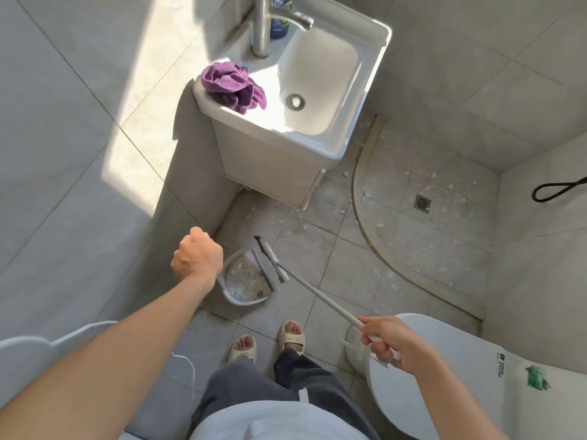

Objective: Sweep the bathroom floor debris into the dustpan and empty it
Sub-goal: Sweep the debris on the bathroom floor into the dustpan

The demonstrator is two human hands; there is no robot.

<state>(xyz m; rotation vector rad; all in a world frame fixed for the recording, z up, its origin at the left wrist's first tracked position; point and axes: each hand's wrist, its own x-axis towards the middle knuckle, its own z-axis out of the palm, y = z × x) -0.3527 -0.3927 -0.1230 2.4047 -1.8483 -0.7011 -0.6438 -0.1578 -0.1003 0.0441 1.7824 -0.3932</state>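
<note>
Slim white broom [313, 292], curved dustpan [246, 282] (flaky debris [394, 236])

hands: two, the left hand [197, 257] and the right hand [389, 342]
brooms: one, the broom [313, 289]
dustpans: one, the dustpan [246, 277]
debris: many white debris scraps [394, 285], too many and too small to count
sinks: one, the sink [320, 81]
taps: one, the tap [270, 23]
cloths: one, the purple cloth [233, 85]
bottles: one, the blue bottle [281, 17]
floor drains: one, the floor drain [422, 202]
toilets: one, the toilet [444, 373]
slippers: two, the slippers [292, 336]
hoses: one, the black hose [556, 188]
</note>
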